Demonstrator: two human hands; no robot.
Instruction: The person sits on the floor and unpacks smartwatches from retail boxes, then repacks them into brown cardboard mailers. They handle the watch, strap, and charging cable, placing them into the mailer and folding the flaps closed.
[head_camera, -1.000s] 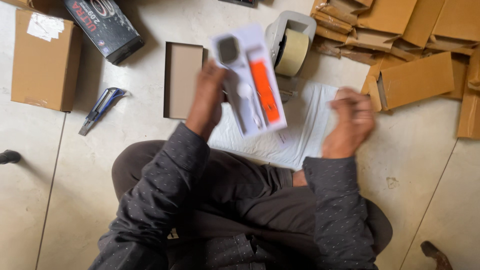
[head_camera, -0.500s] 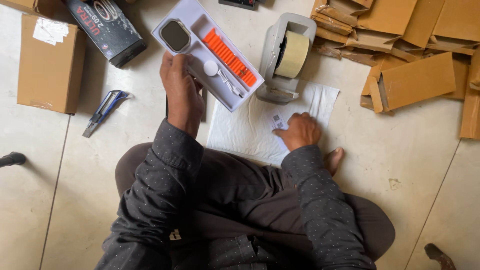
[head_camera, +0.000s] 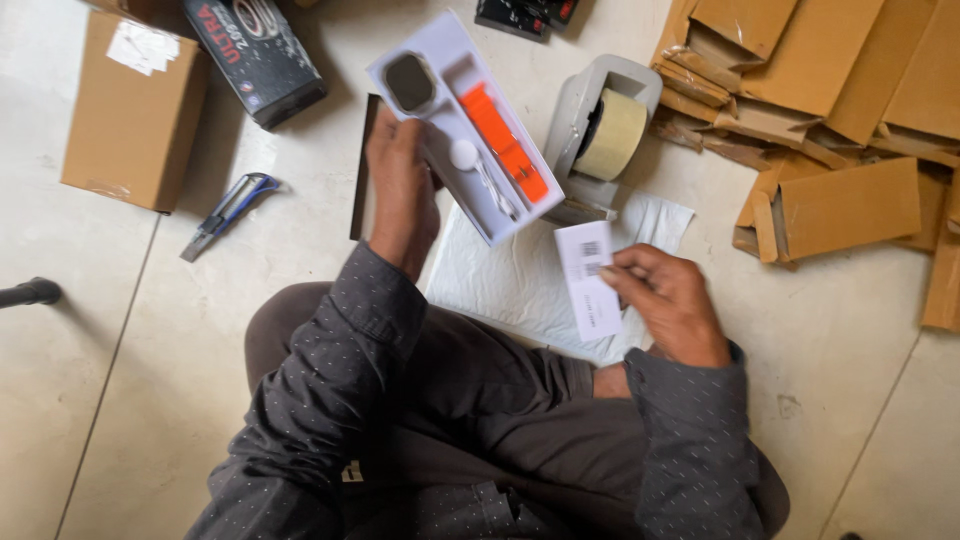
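A person sitting on a pale tiled floor (head_camera: 150, 400) is looking down at both hands, which are held apart. The left hand (head_camera: 400, 195) is gripping the underside of a white tray (head_camera: 450, 70) and holding it tilted above the floor; the tray is carrying a dark watch face (head_camera: 409, 82), an orange strap (head_camera: 503, 142) and a small white charging puck (head_camera: 463, 154). The right hand (head_camera: 668, 300) is pinching a small white printed slip (head_camera: 588, 278) between thumb and fingers, just above a white padded mailer (head_camera: 510, 285) lying on the floor. Both forearms are reaching forward from the lap, the left one stretched further out. Keeping the tray level would probably stop the loose parts sliding out. A tape dispenser (head_camera: 600, 135), a blue box cutter (head_camera: 225, 212), a black box (head_camera: 255, 50) and brown cardboard boxes (head_camera: 135, 110) are lying around.
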